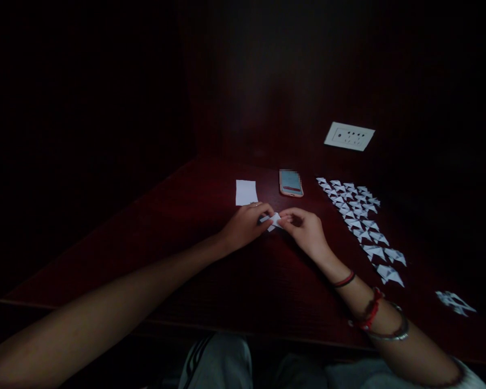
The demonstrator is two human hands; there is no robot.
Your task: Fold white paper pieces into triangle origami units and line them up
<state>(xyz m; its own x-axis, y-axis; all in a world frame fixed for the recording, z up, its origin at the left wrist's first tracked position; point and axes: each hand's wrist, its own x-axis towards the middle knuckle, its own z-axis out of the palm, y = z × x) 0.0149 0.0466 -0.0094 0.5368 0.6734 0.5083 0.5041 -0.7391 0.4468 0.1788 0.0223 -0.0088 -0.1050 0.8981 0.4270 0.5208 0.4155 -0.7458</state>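
Note:
Between my two hands, just above the dark red table (146, 232), is a small folded piece of white paper (275, 219). My left hand (247, 224) pinches its left side with thumb and fingers, and a ring shows on one finger. On the right side, the thumb and fingertips of my right hand (305, 229) grip the same paper. Bracelets circle my right wrist and forearm. Just beyond my left hand lies a flat white sheet of paper (246, 192). The fingertips partly cover the folds, so the exact shape is hard to make out.
A lit phone (291, 182) lies behind my hands. Along the right stand rows of several folded white paper figures (354, 208). A separate small cluster of folded paper (456, 302) sits near the right front. A socket plate (349, 136) is on the dark back wall.

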